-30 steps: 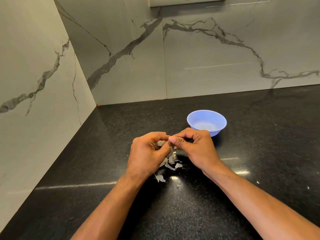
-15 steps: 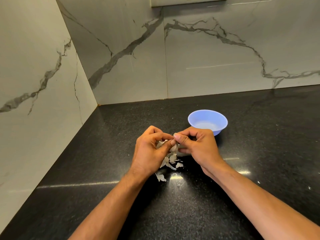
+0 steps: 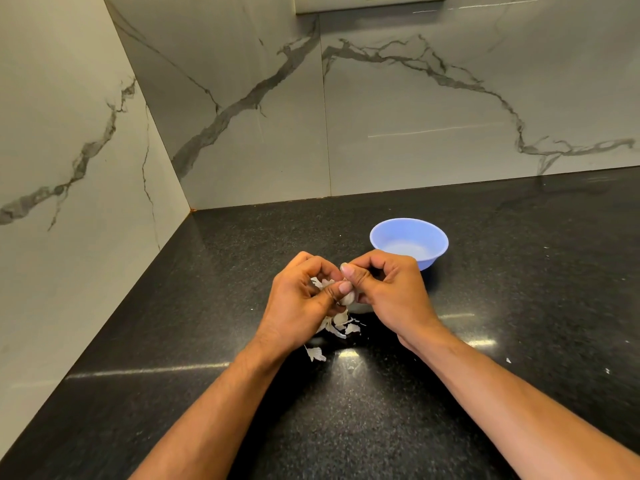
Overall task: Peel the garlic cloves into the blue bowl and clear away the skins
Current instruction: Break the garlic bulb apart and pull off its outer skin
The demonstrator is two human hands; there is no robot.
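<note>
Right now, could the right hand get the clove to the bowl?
Probably yes: the right hand sits just in front of the bowl, nothing between them, though both hands pinch the clove.

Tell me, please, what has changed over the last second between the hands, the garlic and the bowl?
Little has moved. Both hands, left hand and right hand, keep hold of the garlic; the left thumb has shifted down across it, so more of the clove shows between the fingers. Nothing was let go. The bowl stays behind the right hand, and the skins lie on the counter as before.
</note>
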